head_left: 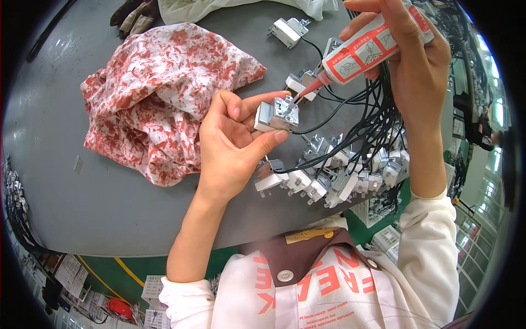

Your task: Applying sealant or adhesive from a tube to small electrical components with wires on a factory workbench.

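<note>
My left hand [230, 142] pinches a small thermostat [278, 112] between thumb and fingers. It has a white base, a silver metal top with a short shaft, and a black lead running off to the right. In my right hand [419, 66] is a white and red glue tube [367, 50], tilted downward to the left. Its pink nozzle [313, 86] ends right at the shaft of the thermostat; whether the tip touches cannot be made out. Behind the nozzle lies another thermostat [298, 82].
A pile of similar thermostats [342, 183] with tangled black leads [372, 115] lies along the table's near right edge. One more thermostat [289, 33] sits farther back. A crumpled red and white cloth [159, 98] spreads left on the grey table [126, 219], with dark gloves [137, 16] beyond it.
</note>
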Tool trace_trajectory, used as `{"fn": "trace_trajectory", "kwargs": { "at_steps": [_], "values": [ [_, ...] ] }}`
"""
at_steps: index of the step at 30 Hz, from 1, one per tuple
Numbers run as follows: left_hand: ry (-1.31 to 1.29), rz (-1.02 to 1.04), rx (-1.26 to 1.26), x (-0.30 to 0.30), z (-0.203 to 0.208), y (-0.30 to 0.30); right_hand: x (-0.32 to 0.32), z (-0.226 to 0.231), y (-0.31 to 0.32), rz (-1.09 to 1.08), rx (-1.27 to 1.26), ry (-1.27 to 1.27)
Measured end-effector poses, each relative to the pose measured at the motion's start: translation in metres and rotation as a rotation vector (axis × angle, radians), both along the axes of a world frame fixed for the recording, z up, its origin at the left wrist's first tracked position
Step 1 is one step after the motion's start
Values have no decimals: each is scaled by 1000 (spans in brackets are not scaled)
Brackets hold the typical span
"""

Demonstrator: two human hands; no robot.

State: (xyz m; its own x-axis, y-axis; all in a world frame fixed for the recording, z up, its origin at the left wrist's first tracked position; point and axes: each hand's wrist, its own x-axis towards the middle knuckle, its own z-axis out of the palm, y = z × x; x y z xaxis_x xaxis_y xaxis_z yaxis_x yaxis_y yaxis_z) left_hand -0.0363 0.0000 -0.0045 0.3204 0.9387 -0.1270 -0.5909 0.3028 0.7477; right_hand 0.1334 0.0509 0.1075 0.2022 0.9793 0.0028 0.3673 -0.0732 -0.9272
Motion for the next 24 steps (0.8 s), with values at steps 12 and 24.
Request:
{"fn": "trace_trajectory", "kwargs": {
  "at_steps": [12,24],
  "values": [
    [-3,-4,6,0,0,0,13,4,10,311,221,-175],
    [-6,9,1,2,2,1,53,-34,28,724,755,-107]
  ]
}}
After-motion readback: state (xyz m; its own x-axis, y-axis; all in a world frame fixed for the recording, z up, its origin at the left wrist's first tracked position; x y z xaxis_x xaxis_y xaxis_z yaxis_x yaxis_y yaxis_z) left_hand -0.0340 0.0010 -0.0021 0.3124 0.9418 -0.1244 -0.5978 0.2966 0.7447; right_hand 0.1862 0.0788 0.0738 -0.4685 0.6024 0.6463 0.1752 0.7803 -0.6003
